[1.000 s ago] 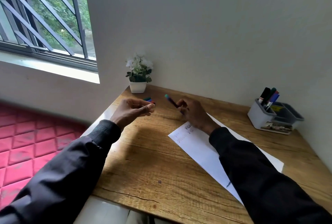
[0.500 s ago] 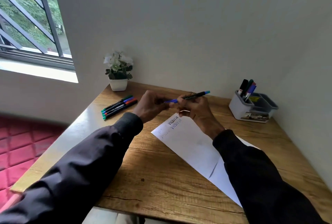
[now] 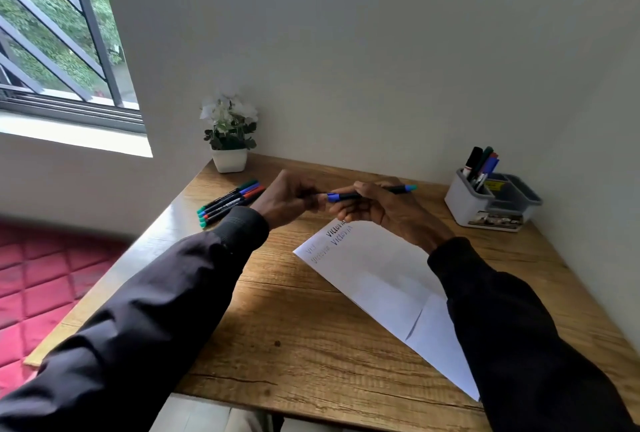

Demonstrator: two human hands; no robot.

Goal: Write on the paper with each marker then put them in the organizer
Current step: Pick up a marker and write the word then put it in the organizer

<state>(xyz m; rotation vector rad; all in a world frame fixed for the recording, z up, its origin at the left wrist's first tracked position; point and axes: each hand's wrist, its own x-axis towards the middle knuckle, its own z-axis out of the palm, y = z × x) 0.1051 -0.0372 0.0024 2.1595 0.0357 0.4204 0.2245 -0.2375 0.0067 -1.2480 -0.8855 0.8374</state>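
I'm in a corner of a room at home, set up for desk work. My small wooden counter (image 3: 311, 327) is pushed against plain white walls. A barred window (image 3: 62, 50) at upper left shows greenery, a potted plant (image 3: 229, 140) sits at the back, and red quilted bedding (image 3: 38, 279) lies at lower left.

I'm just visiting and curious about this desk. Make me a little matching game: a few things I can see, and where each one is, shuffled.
Things:
1. blue marker
2. loose markers
3. organizer
4. potted plant

Places:
A. back left corner of the desk, by the wall
B. lying on the desk in a row, in front of the pot
C. held between both hands, above the paper
D. right side of the desk, near the wall, with markers standing in it

Pairs: 1-C, 2-B, 3-D, 4-A
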